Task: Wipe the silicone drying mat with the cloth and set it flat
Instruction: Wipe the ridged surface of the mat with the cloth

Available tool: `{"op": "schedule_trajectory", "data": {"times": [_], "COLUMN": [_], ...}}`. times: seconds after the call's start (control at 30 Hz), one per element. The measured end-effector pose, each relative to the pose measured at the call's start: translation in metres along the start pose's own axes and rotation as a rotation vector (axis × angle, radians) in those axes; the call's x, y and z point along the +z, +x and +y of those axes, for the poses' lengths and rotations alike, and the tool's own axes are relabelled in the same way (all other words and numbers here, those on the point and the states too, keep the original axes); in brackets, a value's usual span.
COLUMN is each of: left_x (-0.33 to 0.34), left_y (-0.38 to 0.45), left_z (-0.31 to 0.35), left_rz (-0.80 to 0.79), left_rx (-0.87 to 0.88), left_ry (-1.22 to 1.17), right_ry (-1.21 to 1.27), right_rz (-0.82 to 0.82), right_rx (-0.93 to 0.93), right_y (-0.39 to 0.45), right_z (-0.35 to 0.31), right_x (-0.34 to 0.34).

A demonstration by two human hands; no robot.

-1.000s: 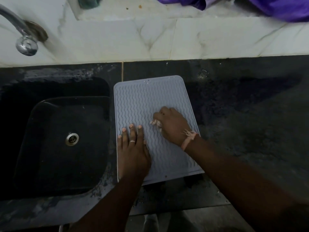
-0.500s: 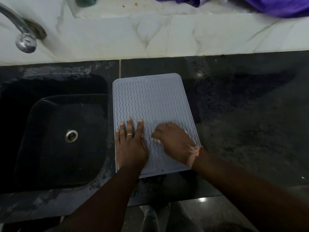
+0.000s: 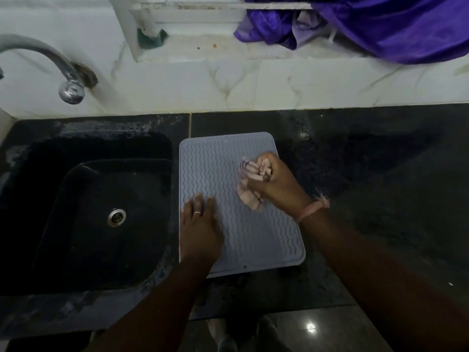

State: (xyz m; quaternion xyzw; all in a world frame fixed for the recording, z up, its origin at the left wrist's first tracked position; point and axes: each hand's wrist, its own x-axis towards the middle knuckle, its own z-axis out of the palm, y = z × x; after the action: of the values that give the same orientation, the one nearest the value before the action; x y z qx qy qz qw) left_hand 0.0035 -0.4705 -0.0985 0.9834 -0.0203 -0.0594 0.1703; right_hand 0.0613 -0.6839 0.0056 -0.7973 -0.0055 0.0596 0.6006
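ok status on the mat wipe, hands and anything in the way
Left hand flat on the mat, pinning it. Right hand grips the cloth against the mat's right side. Mat flat on the counter beside the sink; nothing in the way.

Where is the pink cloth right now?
In the head view, the pink cloth is bunched in the right hand, pressed on the right side of the grey mat, just right of the sink.

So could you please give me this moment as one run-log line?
stage: wiping | left hand: flat on silicone drying mat | right hand: grips cloth on mat | mat: flat beside sink
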Motion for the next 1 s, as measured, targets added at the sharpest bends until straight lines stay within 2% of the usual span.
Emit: {"op": "schedule_trajectory", "data": {"times": [0.07,0.17,0.27,0.4,0.5,0.57,0.67,0.77,0.9,1.0], "left_x": [0.0,0.001,0.001,0.004,0.001,0.0,-0.001,-0.006,-0.019,-0.023], "left_y": [-0.003,-0.007,-0.012,-0.014,-0.016,-0.016,-0.013,-0.008,-0.002,0.0], "left_z": [0.004,0.008,0.008,0.011,0.018,0.02,0.019,0.022,0.026,0.03], "left_rz": [0.023,0.065,0.085,0.025,-0.022,-0.073,-0.142,-0.232,-0.36,-0.42], "left_rx": [-0.034,-0.042,-0.033,-0.046,-0.012,-0.001,0.008,0.002,-0.009,-0.037], "left_ry": [-0.054,-0.131,-0.186,-0.181,-0.14,-0.118,-0.032,0.07,0.108,0.145], "right_ry": [0.093,0.113,-0.169,-0.36,-0.641,-0.828,-0.971,-0.89,-0.779,-0.909], "right_rz": [0.026,-0.079,-0.176,-0.005,0.114,0.024,-0.154,-0.273,-0.17,-0.351], "right_rx": [-0.059,-0.048,-0.145,-0.227,-0.096,0.032,-0.01,-0.061,-0.176,-0.173], "right_y": [0.003,-0.021,-0.062,-0.072,-0.064,-0.06,-0.053,-0.031,0.036,0.068], "right_z": [-0.006,0.008,0.048,0.075,0.065,0.062,0.061,0.051,0.044,0.049], "right_x": [0.002,0.009,0.012,0.01,0.024,0.036,0.05,0.043,0.014,0.01]}}
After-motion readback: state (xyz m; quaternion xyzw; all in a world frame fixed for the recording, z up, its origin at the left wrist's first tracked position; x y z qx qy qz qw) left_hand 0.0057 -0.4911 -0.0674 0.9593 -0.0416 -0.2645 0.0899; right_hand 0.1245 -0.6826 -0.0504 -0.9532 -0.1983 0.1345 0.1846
